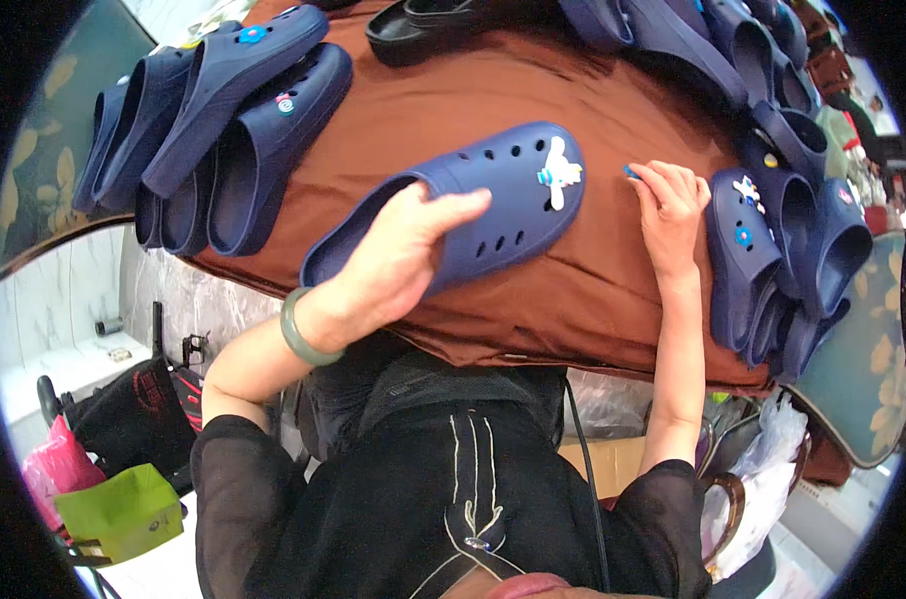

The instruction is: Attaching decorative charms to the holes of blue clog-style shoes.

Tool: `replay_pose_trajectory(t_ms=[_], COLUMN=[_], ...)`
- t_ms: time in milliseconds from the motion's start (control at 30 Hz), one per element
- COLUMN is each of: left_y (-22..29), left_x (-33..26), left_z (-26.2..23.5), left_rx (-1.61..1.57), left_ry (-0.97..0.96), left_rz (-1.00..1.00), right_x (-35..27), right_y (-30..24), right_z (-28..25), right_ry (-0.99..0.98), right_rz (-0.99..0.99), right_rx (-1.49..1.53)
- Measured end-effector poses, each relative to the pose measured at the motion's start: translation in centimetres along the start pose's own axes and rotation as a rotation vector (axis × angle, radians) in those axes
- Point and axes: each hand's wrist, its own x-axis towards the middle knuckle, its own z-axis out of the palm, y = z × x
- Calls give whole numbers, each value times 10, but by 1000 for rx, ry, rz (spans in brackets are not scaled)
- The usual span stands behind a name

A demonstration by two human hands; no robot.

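One dark-blue, perforated, foam-like clog [513, 205] is gripped at its opening by the left hand [393, 262], its long axis slanting away rightward, toe nearest the separate right hand [673, 218], whose fingertips pinch a small blue piece [631, 172].

Bright, soft light; bent edges, perhaps slightly blurred.

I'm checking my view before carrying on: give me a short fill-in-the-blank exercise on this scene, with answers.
1. The left hand holds a navy clog bearing a mostly ____ charm.
2. The right hand pinches a small ____ piece.
3. A green bracelet circles the ____ wrist.
4. The large cloth is ____.

Missing words: white; blue; left; brown.
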Motion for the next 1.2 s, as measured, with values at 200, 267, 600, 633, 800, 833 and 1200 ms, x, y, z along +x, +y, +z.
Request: replay_pose_trajectory(t_ms=[200, 267, 600, 633, 800, 833, 1200], left_y=[-19, -21, -20, -20, -23, -23, -27], left_x=[-7, -7, -5, -4, -6, -7, -3], left_z=[-6, -7, -8, -8, -11, -12, -7], left_rx=[126, 111, 82, 80, 81, 93, 166], left_ry=[23, 38, -36, -45, -55, -53, -26], left_rz=[173, 201, 202, 197, 226, 235, 232], right_x=[43, 55, 71, 72, 74, 74, 66], right_y=[-64, -82, -97, -97, -102, -103, -98], right_z=[-16, -11, 4, 2, -8, -9, 0], right_ry=[52, 37, -74, -78, -205, -207, -233], right_rz=[-118, -213, -327, -328, -329, -329, -304], right_rx=[284, 321, 246, 245, 229, 227, 284])
